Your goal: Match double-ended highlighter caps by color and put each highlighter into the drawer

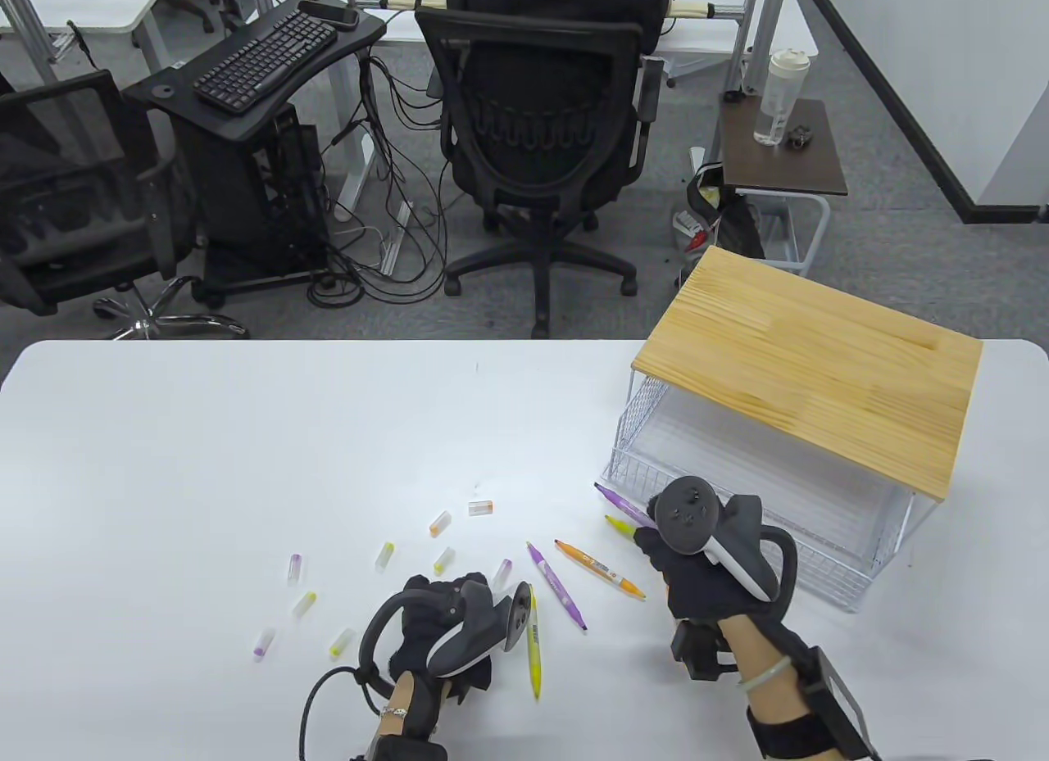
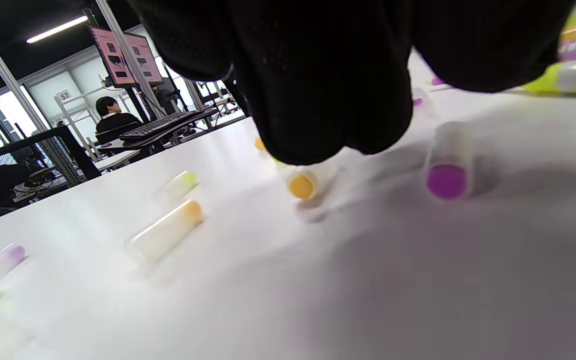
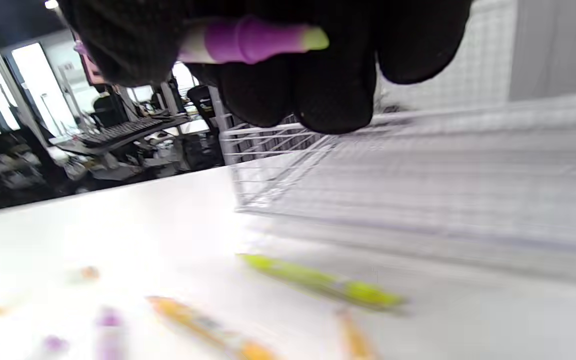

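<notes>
A purple highlighter (image 1: 624, 505) is held in the right hand (image 1: 692, 568), whose fingers are curled round the barrel; in the right wrist view its purple end with a pale green tip (image 3: 263, 39) is seen pinched between the gloved fingers (image 3: 318, 85). In the table view the pen's far end juts out to the left of the hand, just beside the near left corner of the wire drawer (image 1: 742, 499). The drawer is pulled out from under a wooden-topped rack (image 1: 807, 376) at the right of the white table (image 1: 246, 433).

The left hand (image 1: 447, 622) is lowered to the table near its front edge. In the left wrist view its fingertips (image 2: 318, 100) are bunched together just above an orange-ended cap (image 2: 302, 185); whether the cap is actually pinched cannot be told. A purple-ended cap (image 2: 447, 172) lies just to the right of it.

Between the hands, a yellow highlighter (image 1: 533, 640) lies beside the left hand, with a second purple highlighter (image 1: 557, 587) and an orange highlighter (image 1: 601, 569) further right, all uncapped. Another yellow highlighter (image 1: 620, 525) is seen partly hidden under the right hand, near the drawer front.

Loose translucent caps are scattered to the left and far side of the left hand: purple (image 1: 294, 568), yellow (image 1: 304, 604), purple (image 1: 263, 643), yellow (image 1: 341, 642), yellow (image 1: 384, 554), yellow (image 1: 444, 559), orange (image 1: 440, 523) and orange (image 1: 480, 508).
</notes>
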Tool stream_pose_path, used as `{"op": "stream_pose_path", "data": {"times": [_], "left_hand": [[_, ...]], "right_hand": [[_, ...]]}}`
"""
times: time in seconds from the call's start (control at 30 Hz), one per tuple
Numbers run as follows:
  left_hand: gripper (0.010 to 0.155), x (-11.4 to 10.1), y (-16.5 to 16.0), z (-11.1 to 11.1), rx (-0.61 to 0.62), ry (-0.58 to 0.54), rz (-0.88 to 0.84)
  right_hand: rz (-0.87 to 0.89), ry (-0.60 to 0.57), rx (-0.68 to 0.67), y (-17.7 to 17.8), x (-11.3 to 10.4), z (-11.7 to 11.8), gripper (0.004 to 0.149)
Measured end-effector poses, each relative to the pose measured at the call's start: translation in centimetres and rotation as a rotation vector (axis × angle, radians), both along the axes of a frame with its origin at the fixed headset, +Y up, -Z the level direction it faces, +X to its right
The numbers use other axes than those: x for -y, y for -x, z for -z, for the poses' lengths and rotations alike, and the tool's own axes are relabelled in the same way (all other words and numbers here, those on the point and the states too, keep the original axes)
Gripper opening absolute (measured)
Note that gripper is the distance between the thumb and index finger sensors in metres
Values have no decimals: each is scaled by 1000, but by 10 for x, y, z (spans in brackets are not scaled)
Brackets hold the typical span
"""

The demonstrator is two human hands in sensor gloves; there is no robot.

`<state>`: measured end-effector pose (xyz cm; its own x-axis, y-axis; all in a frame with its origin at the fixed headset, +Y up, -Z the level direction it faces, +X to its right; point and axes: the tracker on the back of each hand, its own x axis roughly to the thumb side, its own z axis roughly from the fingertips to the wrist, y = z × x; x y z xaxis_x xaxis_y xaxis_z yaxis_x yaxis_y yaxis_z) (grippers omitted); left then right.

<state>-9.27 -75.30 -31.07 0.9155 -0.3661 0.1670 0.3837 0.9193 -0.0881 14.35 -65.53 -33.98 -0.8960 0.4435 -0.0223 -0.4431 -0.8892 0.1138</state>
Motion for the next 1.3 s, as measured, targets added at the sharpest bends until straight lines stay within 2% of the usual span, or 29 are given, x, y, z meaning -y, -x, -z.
{"op": "stream_pose_path", "data": {"times": [0.07,0.13,0.2,0.27,0.5,0.7,0.83,0.93,1.03,1.1,1.17,1.3], "left_hand": [[61,3,-3,0,-1,23,26],[62,7,-4,1,-4,40,44],[63,8,-6,1,-2,44,59],[66,9,-7,2,-5,65,63],[69,16,-20,-1,-2,62,167],[64,21,-30,-5,2,32,233],[64,16,-28,-8,-10,20,230],[63,7,-23,-8,-1,30,138],[64,-22,-12,-9,-38,-28,0],[64,-43,8,-8,-62,-83,-154],[64,-54,22,-7,-81,-100,-281],[64,-59,56,1,-115,-70,-620]], "right_hand": [[150,22,-59,4,6,-4,48],[217,10,-81,5,11,-7,48],[157,22,-93,5,8,-9,48],[124,-25,-91,3,4,-14,48],[175,-90,-126,7,-10,-28,48],[151,-64,-142,17,-2,-24,48],[110,-36,-139,22,8,-20,48],[88,-21,-131,27,15,-16,48],[89,-6,-133,32,20,-13,48],[67,7,-134,36,26,-11,48],[52,13,-131,39,29,-9,47],[50,31,-142,44,35,-7,47]]}}
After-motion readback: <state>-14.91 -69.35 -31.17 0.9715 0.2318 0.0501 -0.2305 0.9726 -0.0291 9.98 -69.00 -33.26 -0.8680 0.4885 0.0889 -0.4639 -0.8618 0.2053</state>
